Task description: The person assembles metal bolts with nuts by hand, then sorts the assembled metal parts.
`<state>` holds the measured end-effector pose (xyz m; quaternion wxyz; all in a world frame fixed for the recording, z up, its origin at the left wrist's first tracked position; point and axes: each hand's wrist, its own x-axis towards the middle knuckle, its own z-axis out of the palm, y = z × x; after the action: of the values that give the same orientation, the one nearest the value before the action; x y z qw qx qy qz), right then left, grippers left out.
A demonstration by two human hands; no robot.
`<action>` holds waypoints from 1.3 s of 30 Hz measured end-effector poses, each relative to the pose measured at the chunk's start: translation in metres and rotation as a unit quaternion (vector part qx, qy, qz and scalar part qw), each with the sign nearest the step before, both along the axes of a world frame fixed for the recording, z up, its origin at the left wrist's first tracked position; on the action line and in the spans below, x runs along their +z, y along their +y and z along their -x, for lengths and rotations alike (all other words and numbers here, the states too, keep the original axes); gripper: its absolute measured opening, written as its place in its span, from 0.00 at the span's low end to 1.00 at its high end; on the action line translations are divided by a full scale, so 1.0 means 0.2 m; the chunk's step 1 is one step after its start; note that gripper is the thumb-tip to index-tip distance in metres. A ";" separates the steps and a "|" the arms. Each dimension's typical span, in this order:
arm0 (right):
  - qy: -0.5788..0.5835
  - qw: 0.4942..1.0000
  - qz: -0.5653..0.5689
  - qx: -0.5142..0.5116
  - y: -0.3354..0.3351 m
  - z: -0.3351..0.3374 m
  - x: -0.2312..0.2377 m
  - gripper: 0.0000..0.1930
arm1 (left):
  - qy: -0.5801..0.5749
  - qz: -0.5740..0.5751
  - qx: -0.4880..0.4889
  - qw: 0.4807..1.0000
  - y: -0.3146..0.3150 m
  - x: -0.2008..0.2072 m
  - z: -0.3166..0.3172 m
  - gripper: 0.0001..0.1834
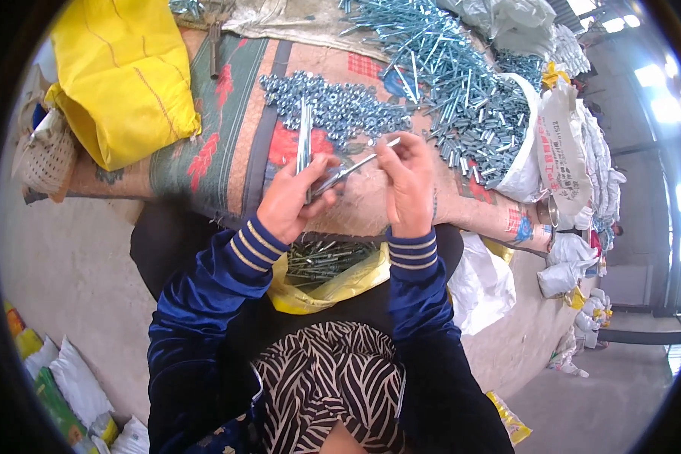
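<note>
My left hand (pixel 286 200) is closed around a bundle of long silver bolts (pixel 304 140) that stick up past its fingers. One more bolt (pixel 362 163) slants from that hand toward my right hand (pixel 410 189). Thumb and fingers of my right hand pinch its upper end; whether a small part sits there is too fine to make out. Just beyond both hands lies a heap of hex nuts (pixel 321 102) on the patterned cloth. Below the hands, between my legs, a yellow bag (pixel 299 301) holds many bolts with fittings on them (pixel 325 261).
A large pile of long bolts (pixel 424 38) lies at the far side. Short metal sleeves (pixel 480 125) spill from a white sack (pixel 533 144) at the right. A yellow bag (pixel 121 76) stands at the left on the cloth-covered surface (pixel 238 144). Filled sacks (pixel 79 382) lie on the floor.
</note>
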<state>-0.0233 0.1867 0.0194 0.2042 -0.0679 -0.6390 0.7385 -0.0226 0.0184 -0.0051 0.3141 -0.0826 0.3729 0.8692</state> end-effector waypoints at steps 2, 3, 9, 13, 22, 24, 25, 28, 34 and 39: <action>-0.124 0.974 0.085 0.173 -0.04 -0.01 -0.07 0.13 | 0.029 -0.013 0.054 0.998 0.04 0.02 0.00 0.15; -0.113 0.970 0.118 0.177 -0.09 -0.03 -0.09 0.09 | 0.040 0.004 0.058 0.997 0.03 0.00 0.01 0.15; -0.102 0.977 0.059 0.175 0.05 0.05 0.00 0.06 | 0.049 0.071 -0.066 0.994 -0.05 -0.02 0.05 0.16; -0.092 0.976 0.026 0.198 0.09 0.06 0.01 0.08 | 0.040 -0.008 -0.156 0.987 -0.06 -0.03 0.05 0.14; -0.152 0.941 -0.279 0.113 0.17 0.06 0.10 0.12 | 0.127 0.085 -0.012 0.988 -0.01 -0.01 -0.01 0.09; -0.135 0.941 -0.289 0.111 0.16 0.05 0.10 0.13 | 0.150 0.079 0.014 0.985 0.00 0.01 -0.01 0.09; -0.046 0.982 -0.166 0.081 0.09 0.06 0.09 0.13 | 0.142 0.085 0.010 0.986 0.00 0.05 -0.02 0.10; -0.062 0.977 -0.088 0.183 0.14 0.07 0.09 0.15 | 0.135 0.079 -0.002 0.988 -0.02 0.04 -0.01 0.12; -0.030 0.965 -0.246 0.089 0.13 0.07 0.09 0.15 | 0.146 0.081 0.004 0.986 -0.01 0.04 0.01 0.14; -0.335 0.856 -0.363 0.154 0.15 0.08 0.21 0.18 | 0.141 0.088 -0.017 0.986 -0.03 0.00 0.03 0.13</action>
<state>-0.0390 0.2173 0.0618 -0.1281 -0.1327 -0.8936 0.4092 -0.0278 0.0125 -0.0049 0.2647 0.0203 0.4901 0.8303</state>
